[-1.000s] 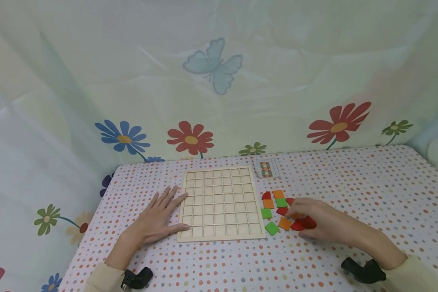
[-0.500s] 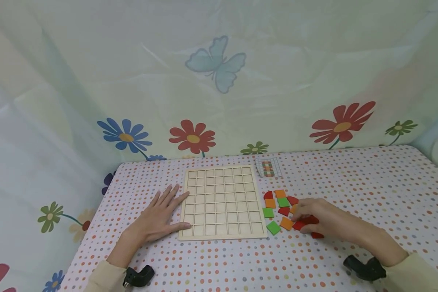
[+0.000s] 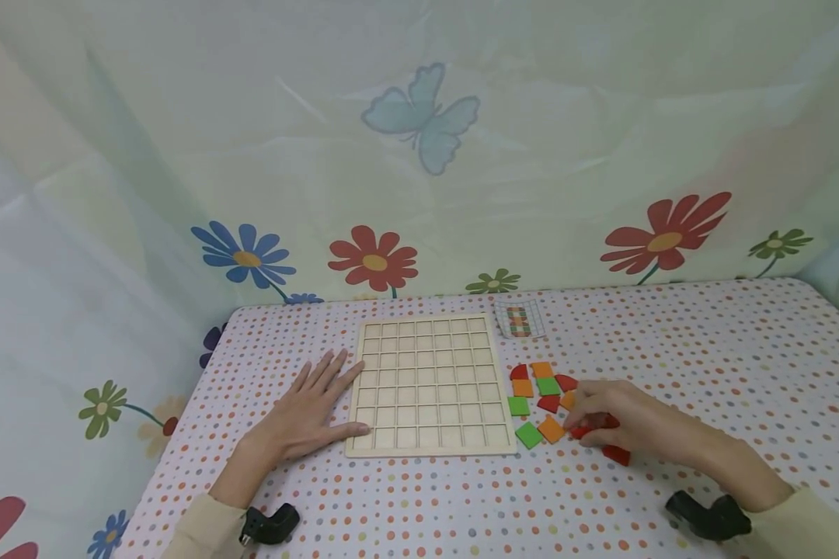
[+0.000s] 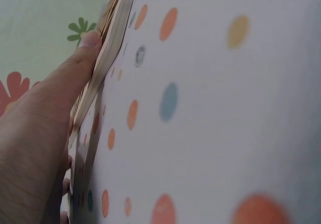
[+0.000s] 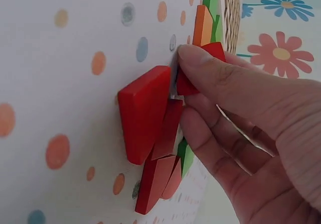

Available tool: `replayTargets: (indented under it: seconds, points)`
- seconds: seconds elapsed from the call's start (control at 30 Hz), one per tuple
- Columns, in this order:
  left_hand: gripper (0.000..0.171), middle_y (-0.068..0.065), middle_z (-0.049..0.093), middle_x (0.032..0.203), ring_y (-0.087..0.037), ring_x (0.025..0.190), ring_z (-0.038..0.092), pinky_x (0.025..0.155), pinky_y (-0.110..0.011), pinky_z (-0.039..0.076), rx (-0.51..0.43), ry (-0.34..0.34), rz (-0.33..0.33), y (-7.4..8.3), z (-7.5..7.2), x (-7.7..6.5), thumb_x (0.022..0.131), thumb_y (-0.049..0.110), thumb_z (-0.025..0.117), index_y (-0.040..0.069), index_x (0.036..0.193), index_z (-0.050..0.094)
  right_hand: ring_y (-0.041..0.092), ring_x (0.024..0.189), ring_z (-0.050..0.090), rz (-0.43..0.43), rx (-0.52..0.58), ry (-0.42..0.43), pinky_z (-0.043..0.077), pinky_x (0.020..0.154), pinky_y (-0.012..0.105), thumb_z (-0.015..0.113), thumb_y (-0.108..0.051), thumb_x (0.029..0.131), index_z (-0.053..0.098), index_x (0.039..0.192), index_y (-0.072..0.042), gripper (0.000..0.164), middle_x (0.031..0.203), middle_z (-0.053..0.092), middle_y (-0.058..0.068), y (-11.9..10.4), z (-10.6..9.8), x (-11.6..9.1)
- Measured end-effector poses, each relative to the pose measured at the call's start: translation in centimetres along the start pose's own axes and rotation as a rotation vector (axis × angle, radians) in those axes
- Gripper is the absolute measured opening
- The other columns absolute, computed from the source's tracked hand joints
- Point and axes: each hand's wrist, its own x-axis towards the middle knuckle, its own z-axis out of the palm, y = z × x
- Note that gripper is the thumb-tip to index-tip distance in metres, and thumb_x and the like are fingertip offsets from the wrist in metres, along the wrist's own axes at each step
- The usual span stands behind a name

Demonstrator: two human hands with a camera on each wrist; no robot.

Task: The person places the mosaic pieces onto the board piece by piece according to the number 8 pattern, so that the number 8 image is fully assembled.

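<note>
My left hand [image 3: 308, 411] lies spread with straight fingers at the left edge of a pale wooden grid board [image 3: 429, 452]. Its thumb rests on the board's frame, seen edge-on in the left wrist view. To the right of the board, my right hand [image 3: 618, 411] is over a group of coloured tiles. In the right wrist view its thumb and fingers pinch a red tile [image 5: 186, 83]. Another red tile [image 5: 143, 113] with a curved side lies just below the hand, and more red tiles [image 5: 150, 186] sit beside it, partly overlapping one another.
Green tiles [image 3: 529, 435] and orange tiles [image 3: 551, 429] lie between the board and my right hand. A small printed pattern card [image 3: 520, 320] lies past the board's far right corner. A flowered curtain [image 3: 559, 155] hangs behind the dotted tablecloth [image 3: 419, 505].
My right hand has drawn slightly right. One red tile that was under its fingers now lies farther right and nearer me. My left hand stays on the board; the head view has shifted a little.
</note>
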Motion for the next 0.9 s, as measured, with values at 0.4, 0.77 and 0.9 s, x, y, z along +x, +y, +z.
replayTargets:
  seconds: [0.4, 0.77, 0.9]
  points:
    - [0.096, -0.014, 0.013, 0.175, -0.037, 0.161, 0.008, 0.128, -0.060, 0.008, 0.000, 0.003, -0.001, 0.0, 0.0, 0.1, 0.095, 0.071, 0.057, 0.018, 0.168, 0.025, 0.002, 0.078, 0.049, -0.102, -0.007, 0.074, 0.049, 0.062, 0.022, 0.086, -0.009, 0.086, 0.081, 0.095, -0.022, 0.017, 0.089, 0.055, -0.015, -1.1, -1.3, 0.6]
    - [0.096, -0.013, 0.012, 0.175, -0.037, 0.161, 0.007, 0.128, -0.060, 0.007, -0.013, -0.008, -0.015, 0.1, 0.1, 0.0, 0.095, 0.070, 0.058, 0.017, 0.168, 0.025, 0.003, 0.079, 0.064, -0.202, -0.023, 0.175, 0.061, 0.070, 0.030, 0.089, -0.003, 0.081, 0.079, 0.088, -0.017, 0.018, 0.089, 0.068, -0.014, -3.7, -3.1, 5.6]
    - [0.097, -0.013, 0.011, 0.175, -0.036, 0.161, 0.006, 0.129, -0.059, 0.005, -0.016, -0.012, -0.025, 0.1, 0.2, 0.1, 0.094, 0.071, 0.058, 0.018, 0.168, 0.026, 0.007, 0.082, 0.069, -0.207, 0.030, 0.181, 0.063, 0.074, 0.033, 0.087, -0.001, 0.082, 0.080, 0.090, -0.012, 0.015, 0.089, 0.070, -0.010, -4.3, -3.1, 8.0]
